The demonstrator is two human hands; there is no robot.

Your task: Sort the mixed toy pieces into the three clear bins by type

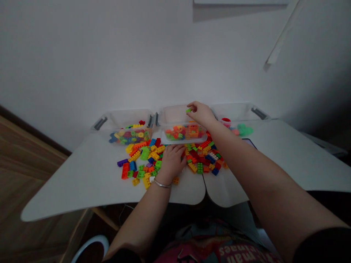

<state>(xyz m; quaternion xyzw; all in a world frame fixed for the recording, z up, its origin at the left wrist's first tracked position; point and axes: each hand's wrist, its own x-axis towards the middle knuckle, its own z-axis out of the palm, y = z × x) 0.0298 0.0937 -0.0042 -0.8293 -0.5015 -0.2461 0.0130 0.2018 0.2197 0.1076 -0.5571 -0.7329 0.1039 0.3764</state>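
Note:
Pinched between the thumb and fingers of my right hand (pixel 201 114) is a small light-green building brick (pixel 188 110). It is held above the middle clear plastic box (pixel 172 114), which has orange, red and green pieces in its bottom. My left hand (pixel 173 160), with a silver bangle on its wrist, lies with fingers outstretched on the pile of colourful building bricks (pixel 153 155) on the white table. Whether a brick is under its fingers is hidden.
The left clear box (pixel 128 118) holds several colourful pieces. In the right clear box (pixel 236 109) are a red ring-shaped piece (pixel 226 120) and green pieces (pixel 244 129). A dark flat device (pixel 249 143) lies partly behind my right forearm. The white table (pixel 87 175) has a seam at its front.

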